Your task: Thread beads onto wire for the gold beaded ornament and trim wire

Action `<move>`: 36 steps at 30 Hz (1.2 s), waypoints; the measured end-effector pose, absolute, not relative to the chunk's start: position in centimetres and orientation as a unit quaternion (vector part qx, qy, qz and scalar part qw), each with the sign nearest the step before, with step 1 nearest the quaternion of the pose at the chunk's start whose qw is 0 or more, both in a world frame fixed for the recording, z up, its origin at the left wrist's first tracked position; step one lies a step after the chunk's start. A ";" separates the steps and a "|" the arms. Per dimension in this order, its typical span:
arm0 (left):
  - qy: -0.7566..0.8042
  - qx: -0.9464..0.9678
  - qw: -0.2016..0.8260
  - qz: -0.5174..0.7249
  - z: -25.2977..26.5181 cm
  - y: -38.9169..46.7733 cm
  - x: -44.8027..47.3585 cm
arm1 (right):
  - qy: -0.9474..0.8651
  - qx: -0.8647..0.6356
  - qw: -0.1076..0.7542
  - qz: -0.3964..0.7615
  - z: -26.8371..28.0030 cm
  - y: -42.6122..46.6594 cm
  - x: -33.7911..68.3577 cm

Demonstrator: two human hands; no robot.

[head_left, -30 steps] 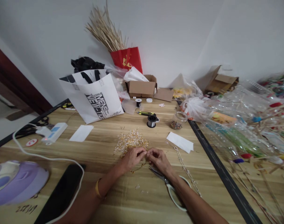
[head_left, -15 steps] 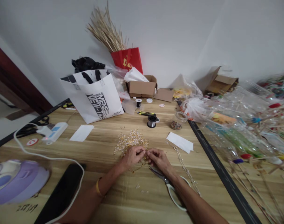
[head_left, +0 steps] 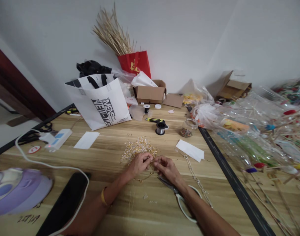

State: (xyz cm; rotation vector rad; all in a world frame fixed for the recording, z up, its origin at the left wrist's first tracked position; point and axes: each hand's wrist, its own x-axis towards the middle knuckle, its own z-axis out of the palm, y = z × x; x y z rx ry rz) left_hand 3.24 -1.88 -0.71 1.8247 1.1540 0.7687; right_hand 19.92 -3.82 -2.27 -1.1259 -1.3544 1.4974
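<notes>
left hand point(head_left: 139, 163) and right hand point(head_left: 167, 167) meet fingertip to fingertip, both pinched on the near edge of a gold beaded piece point(head_left: 139, 149) lying mid-table. scissors point(head_left: 179, 196) lie under the right wrist, a chain point(head_left: 196, 180) just beside. bare wood point(head_left: 110, 157) opens to the left.

The white paper bag point(head_left: 100, 103) standing ahead of my hands carries black print on its side, where I read "MENS" and "VOGUE" among smaller, unclear lines. Well to the left of that bag, a round sticker point(head_left: 33, 149) shows a red letter "G". Handwriting on the table point(head_left: 66, 157) edge, below the purple device point(head_left: 17, 190), looks like digits but stays unclear.
</notes>
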 end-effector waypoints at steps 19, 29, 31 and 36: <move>0.430 0.681 0.479 0.349 -1.2 -1.7 3.2 | -0.693 -0.452 0.357 0.435 -2.4 -4.1 20.0; 0.430 0.682 0.477 0.350 -0.8 -1.7 3.2 | -0.634 -0.451 0.385 0.495 -2.3 -4.1 19.9; 0.435 0.686 0.469 0.346 -0.8 -1.7 3.1 | -0.612 -0.447 0.388 0.524 -2.2 -4.2 19.9; 0.443 0.693 0.455 0.342 -1.3 -1.6 3.0 | -0.590 -0.459 0.389 0.539 -2.4 -4.0 19.9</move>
